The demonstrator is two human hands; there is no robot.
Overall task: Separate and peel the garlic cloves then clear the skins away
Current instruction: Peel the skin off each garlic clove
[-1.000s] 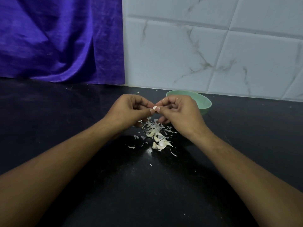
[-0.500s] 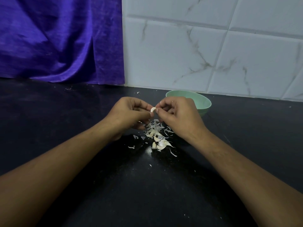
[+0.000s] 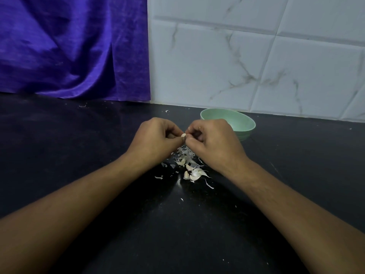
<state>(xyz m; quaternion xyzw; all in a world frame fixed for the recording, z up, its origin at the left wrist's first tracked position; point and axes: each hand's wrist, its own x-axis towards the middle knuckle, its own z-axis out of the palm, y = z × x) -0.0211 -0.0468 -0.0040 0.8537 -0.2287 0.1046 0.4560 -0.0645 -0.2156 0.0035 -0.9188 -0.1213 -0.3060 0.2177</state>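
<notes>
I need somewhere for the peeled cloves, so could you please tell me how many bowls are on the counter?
1. The green bowl stands on the black counter by the tiled wall, just behind the right hand, which hides part of it.

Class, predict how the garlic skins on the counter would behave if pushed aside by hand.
Probably very light and flimsy: the garlic skins lie as thin, curled flakes. Likely to scatter, since stray bits dot the black counter.

Only a sliver of the small pale garlic clove [image 3: 183,135] peeked out beside the left hand [image 3: 156,140]; the right hand [image 3: 214,142] blocked the near side of the round mint-green bowl [image 3: 244,123].
</notes>
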